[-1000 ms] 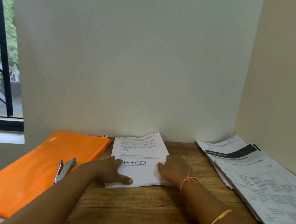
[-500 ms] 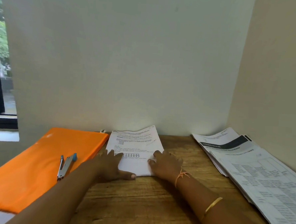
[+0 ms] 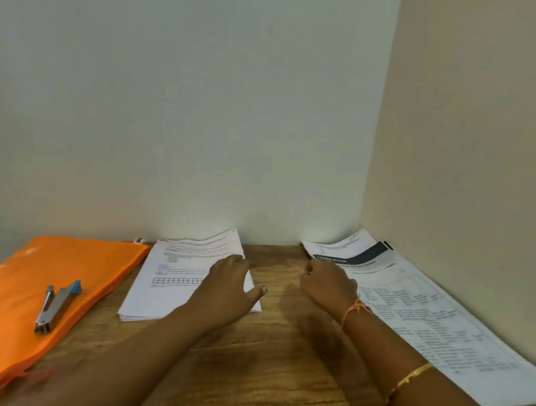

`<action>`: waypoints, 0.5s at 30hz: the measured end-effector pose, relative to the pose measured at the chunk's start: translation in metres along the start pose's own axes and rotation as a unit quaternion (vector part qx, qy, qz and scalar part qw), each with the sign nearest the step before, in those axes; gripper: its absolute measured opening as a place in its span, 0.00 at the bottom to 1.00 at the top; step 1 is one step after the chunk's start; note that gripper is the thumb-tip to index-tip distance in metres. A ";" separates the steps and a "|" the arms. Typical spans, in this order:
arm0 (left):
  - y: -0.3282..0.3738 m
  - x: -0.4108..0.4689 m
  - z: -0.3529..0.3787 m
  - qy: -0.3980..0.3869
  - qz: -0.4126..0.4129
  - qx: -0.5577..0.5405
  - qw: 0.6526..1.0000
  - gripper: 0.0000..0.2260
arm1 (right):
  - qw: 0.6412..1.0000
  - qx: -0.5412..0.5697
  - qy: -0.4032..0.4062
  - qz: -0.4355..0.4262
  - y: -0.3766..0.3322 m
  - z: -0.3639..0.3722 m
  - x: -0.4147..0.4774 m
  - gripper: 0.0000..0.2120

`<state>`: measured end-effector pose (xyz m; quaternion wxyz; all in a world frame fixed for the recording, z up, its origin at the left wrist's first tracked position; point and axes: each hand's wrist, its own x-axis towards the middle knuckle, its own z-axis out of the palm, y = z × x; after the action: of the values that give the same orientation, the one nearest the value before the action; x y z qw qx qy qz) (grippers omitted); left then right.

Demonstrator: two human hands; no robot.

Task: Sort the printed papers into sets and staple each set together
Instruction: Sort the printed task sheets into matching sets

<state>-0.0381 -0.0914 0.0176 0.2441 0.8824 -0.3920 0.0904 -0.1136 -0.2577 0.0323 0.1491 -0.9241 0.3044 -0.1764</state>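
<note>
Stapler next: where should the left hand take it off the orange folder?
Probably mid-body, from above, the left hand pinching the stapler across its long sides. It lies flat on the orange folder, its two arms splayed at the blue-tipped far end and joined at the near end, so a grip around the middle should close them together.

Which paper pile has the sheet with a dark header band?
The spread pile by the right wall; the middle stack under the left hand has none.

Dim, soft indoor light; faint shadows under both arms, wide-angle bending and blur at the edges.
</note>
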 end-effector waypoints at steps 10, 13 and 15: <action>0.099 0.037 0.065 -0.088 0.021 -0.081 0.993 0.19 | 0.997 -0.024 -0.045 0.059 0.127 -0.022 -0.001 0.22; 0.108 0.055 0.073 -0.063 0.044 -0.107 0.991 0.18 | 0.997 -0.058 -0.023 0.041 0.147 -0.017 -0.008 0.20; 0.109 0.075 0.083 -0.075 0.037 -0.133 0.988 0.23 | 0.996 -0.091 0.011 0.019 0.153 -0.011 -0.012 0.18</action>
<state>-0.0699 -0.2440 0.0110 0.3256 0.8310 -0.4505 -0.0204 -0.2049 -0.3701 -0.0193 0.0639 -0.9259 0.3384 -0.1556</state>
